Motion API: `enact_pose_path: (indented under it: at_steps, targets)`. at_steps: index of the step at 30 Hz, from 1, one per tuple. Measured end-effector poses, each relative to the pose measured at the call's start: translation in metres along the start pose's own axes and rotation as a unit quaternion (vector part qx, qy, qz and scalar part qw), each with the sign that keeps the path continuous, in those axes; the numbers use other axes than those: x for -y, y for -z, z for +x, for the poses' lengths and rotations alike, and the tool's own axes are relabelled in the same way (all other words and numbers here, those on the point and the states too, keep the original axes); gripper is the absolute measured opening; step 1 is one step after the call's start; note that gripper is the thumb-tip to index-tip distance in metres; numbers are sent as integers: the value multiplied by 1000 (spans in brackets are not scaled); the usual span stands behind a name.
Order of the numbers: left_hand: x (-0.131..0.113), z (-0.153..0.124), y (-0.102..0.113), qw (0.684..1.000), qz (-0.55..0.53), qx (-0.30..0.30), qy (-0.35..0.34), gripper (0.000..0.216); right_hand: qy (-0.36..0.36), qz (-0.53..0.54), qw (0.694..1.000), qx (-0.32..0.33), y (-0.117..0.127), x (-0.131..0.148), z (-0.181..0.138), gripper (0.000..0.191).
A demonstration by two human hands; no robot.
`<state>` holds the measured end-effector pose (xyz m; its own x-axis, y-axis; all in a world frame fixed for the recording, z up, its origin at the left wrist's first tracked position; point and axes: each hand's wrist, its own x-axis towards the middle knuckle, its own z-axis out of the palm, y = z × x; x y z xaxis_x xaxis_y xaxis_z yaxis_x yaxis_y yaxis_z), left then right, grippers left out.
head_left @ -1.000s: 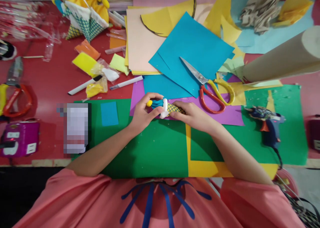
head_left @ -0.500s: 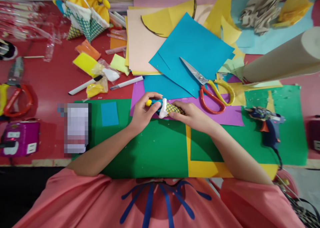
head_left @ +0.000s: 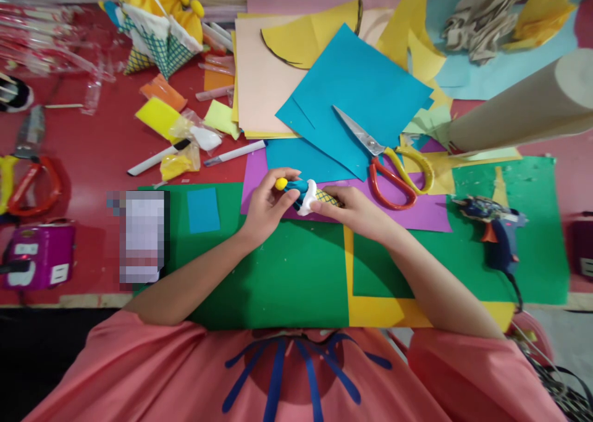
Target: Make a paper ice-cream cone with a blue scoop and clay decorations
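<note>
Between my two hands, above the purple and green sheets, lies a small craft ice-cream cone [head_left: 307,196] on its side. It has a blue top with a yellow ball on the tip, a white wavy band and a yellow cone with dark crossed lines. My left hand [head_left: 269,202] grips the blue top, thumb at the front. My right hand [head_left: 354,209] holds the patterned cone, its thumb near the white band. The cone's narrow end is hidden by the right hand. Close by on the right lie scissors [head_left: 370,143] with red and yellow handles, blades apart.
Blue paper [head_left: 356,82] and a peach sheet [head_left: 259,70] lie beyond my hands. Finished-looking cones [head_left: 160,33] stand at the back left. A glue gun [head_left: 500,236] rests at right, below a thick cardboard roll [head_left: 519,107]. Markers [head_left: 236,153] and a blurred-out phone [head_left: 144,236] are at left.
The craft cone has turned slightly in my fingers, so more of the white band's wavy edge and the yellow ball shows. Both hands stay in nearly the same place.
</note>
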<state>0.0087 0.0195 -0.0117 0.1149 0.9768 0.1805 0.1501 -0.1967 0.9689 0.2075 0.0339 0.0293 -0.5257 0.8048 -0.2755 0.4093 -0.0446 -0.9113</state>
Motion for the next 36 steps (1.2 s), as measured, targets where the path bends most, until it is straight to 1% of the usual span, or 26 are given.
enact_pose_path:
  at_steps: [3, 6, 9, 12, 15, 20, 23, 27, 36]
  targets:
    - [0, 0, 0, 1000, 5, -3, 7, 39, -8, 11, 1000, 13, 1, 0, 0, 47]
    - [0, 1, 0, 1000, -3, -15, 6, 38, 1, 22, 999, 30, 4, 0, 0, 45]
    - [-1, 1, 0, 999, -23, -27, -3, 39, 1, 80, 996, 43, 6, 0, -1, 42]
    - [0, 0, -1, 998, -53, -26, -18, 32, -15, 117, 992, 48, 8, 0, -2, 39]
    - [1, 0, -1, 997, -75, -17, -22, 29, -3, 78, 996, 42, 10, -1, -2, 36]
    - [-2, 1, 0, 998, -49, -25, 6, 35, 21, 0, 1000, 14, 10, -4, -1, 39]
    - [-3, 1, 0, 999, -40, -21, 5, 33, 15, -10, 1000, 8, 9, -4, -1, 44]
    - [-3, 0, 0, 998, -54, -11, -1, 31, -7, -27, 999, -15, 6, -2, -1, 52]
    - [-3, 0, 0, 998, -51, -6, -36, 28, -8, -37, 999, -20, 5, -1, 0, 55]
